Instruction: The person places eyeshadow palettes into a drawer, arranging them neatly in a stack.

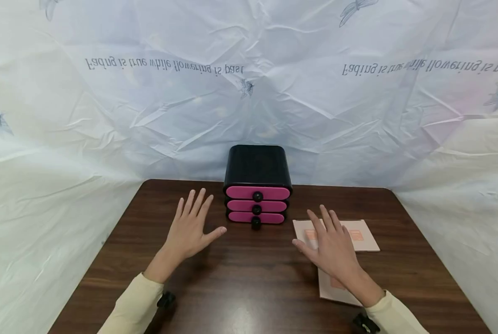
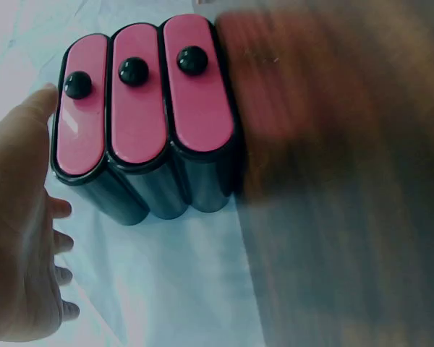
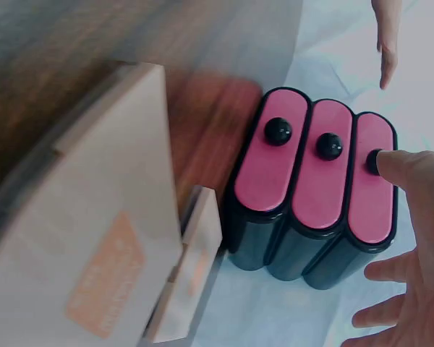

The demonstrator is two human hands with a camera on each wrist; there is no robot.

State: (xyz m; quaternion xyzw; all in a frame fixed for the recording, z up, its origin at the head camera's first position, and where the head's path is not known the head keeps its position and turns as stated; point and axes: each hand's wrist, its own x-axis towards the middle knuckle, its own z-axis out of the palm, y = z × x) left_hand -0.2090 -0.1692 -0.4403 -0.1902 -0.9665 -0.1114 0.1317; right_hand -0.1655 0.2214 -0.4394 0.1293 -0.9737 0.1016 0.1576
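Observation:
A small black drawer unit (image 1: 257, 164) with three pink drawer fronts (image 2: 137, 108) and round black knobs (image 3: 329, 146) stands at the back middle of the table. All three drawers are closed. My left hand (image 1: 190, 229) is held to the left front of the unit, fingers straight and spread, palm down, holding nothing. On the other side, my right hand (image 1: 334, 246) has its fingers extended too and carries nothing. Beneath it in the head view lie two flat white boxes with orange labels, a far one (image 1: 367, 242) and a nearer one (image 1: 328, 287) partly hidden by the hand and forearm.
The dark wood table (image 1: 240, 278) has rounded back corners. White printed sheeting (image 1: 182, 102) hangs behind it and at both sides, close behind the drawer unit. Black wrist camera mounts (image 1: 165, 299) sit at both cream sleeves (image 1: 136, 301).

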